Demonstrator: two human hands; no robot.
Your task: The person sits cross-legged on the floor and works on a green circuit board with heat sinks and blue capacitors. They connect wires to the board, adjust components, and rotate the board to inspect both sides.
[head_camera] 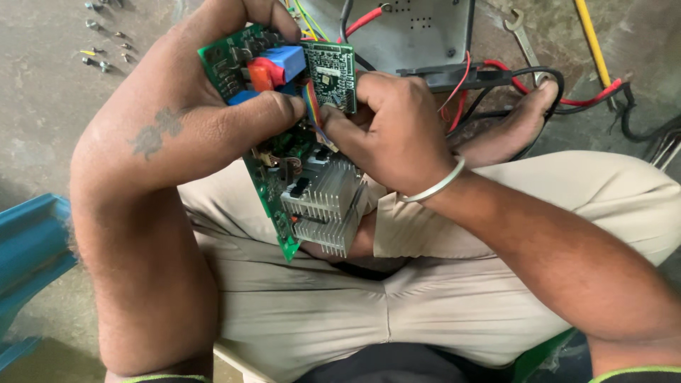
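1. The left hand (234,92) is clamping the upper part of a green circuit board (273,191), thumb pressing across its face and fingers curling over the top edge, holding it tilted above the person's lap.
2. The right hand (386,131) is pinching closed at the rainbow ribbon cable (312,106) where it meets a small daughter board (331,74) standing along the main board's upper right edge.
3. The board is carrying two finned aluminium heat sinks (326,206) at its lower end, plus a blue relay block (287,60) and an orange component (264,72) near the top.
4. Judging by those heat sinks, the board is probably bottom-heavy; it looks stiff but fragile, so the bare edges seem the safest grip, away from solder joints and small parts.
5. The ribbon cable looks thin and soft, and likely tears if pulled by the wires rather than the connector.
6. A grey metal chassis (418,35) is lying open on the concrete floor (42,106) beyond the hands, with red and black wires (511,74) trailing out of it; its inside is mostly hidden.
7. Loose screws (103,50) are lying scattered on the floor at upper left, well apart from the board, and a wrench (521,35) is resting beside the chassis.
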